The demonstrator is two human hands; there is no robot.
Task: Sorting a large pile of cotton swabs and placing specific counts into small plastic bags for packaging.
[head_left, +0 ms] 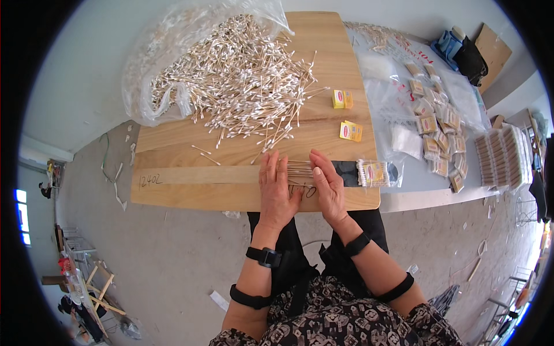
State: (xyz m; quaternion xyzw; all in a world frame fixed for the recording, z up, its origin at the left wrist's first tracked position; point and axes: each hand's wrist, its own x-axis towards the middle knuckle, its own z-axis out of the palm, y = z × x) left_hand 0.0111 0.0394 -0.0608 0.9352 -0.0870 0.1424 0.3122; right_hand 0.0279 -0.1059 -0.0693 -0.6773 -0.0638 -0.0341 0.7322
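Observation:
A row of cotton swabs (300,169) lies crosswise on the wooden table near its front edge, between my two hands. My left hand (277,193) closes on the swabs' left ends, its fingers together. From the other side, my right hand (329,190) presses their right ends, thumb along the near side. The swab tips are hidden under my fingers. Just right of my right hand sits a clear bag (373,173) packed with swabs and a yellow card, on a dark round-patterned strip (346,173).
A large heap of loose swabs (248,86) spills from a clear plastic bag (144,86) at the back left. Two yellow card stacks (342,99) lie on the wooden table (190,199). A grey side table holds packed bags (441,135) and stacked swab packs (502,155).

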